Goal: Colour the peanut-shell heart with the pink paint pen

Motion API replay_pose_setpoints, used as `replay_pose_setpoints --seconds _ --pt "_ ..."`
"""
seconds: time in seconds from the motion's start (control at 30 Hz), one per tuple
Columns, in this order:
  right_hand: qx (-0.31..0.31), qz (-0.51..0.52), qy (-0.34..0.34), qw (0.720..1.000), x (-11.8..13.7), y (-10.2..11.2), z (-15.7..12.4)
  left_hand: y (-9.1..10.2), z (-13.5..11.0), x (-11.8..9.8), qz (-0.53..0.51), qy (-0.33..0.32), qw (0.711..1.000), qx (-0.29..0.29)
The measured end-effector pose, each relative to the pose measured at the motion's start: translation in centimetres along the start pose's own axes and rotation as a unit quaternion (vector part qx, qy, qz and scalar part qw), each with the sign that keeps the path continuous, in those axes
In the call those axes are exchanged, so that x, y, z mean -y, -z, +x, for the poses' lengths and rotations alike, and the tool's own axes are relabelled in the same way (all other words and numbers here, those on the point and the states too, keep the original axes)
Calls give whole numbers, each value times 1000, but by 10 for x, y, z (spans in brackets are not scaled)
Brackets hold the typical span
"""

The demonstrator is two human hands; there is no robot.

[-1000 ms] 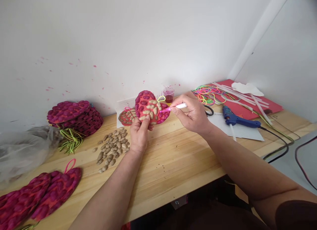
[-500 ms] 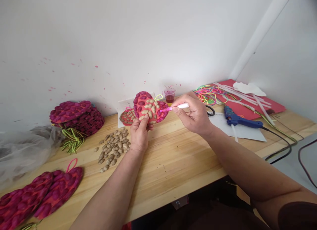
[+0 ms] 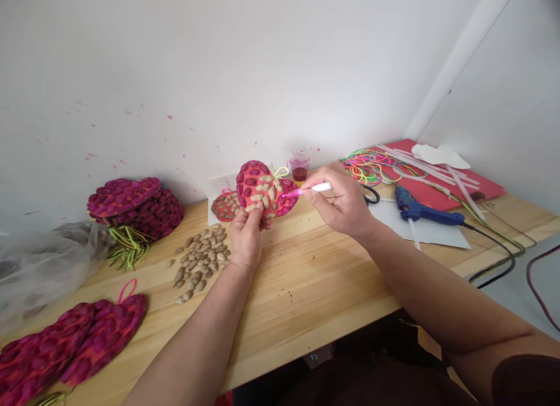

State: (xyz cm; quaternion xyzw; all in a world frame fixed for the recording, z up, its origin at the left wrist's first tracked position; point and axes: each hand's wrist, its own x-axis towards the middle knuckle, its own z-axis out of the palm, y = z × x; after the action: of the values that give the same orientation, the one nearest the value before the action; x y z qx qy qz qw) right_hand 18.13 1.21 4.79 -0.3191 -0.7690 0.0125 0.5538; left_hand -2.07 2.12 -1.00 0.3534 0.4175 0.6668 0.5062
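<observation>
My left hand [image 3: 247,225] grips the lower edge of a red heart-shaped piece [image 3: 251,182] covered with peanuts, thumb on its front. The peanuts along its left lobe and right side are magenta; those in the middle are plain tan. A yellow loop [image 3: 282,172] sticks up from its top notch. In my right hand [image 3: 343,202], a white-handled paintbrush [image 3: 321,187] is pinched between thumb and fingers. Its pink tip meets the peanuts on the heart's right side. Behind the heart, a clear cup [image 3: 300,168] holds dark red liquid.
Loose peanuts [image 3: 203,260] lie left of my left forearm. Magenta peanut-covered pieces are stacked [image 3: 140,207] at the back left, with others [image 3: 105,336] at the front left. On the right are a blue glue gun [image 3: 431,212], scissors [image 3: 371,195], colored cords [image 3: 367,165] and red sheets [image 3: 485,187].
The brush and my right hand have shifted very slightly left on the heart's right side. My left hand keeps its hold on the heart, almost still.
</observation>
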Motion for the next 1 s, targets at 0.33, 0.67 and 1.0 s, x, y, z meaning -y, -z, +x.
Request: replay_pose_setpoints --seconds 0.33,0.67,1.0 --pt "-9 -19 14 1000 0 0 0 -2 -1 -4 -18 20 1000 -6" --pt "-10 2 13 1000 -1 -2 -2 -4 0 -6 -62 67 996 -21" --pt "-8 17 -2 1000 -1 -1 -2 -5 -1 -9 -59 84 994 -19"
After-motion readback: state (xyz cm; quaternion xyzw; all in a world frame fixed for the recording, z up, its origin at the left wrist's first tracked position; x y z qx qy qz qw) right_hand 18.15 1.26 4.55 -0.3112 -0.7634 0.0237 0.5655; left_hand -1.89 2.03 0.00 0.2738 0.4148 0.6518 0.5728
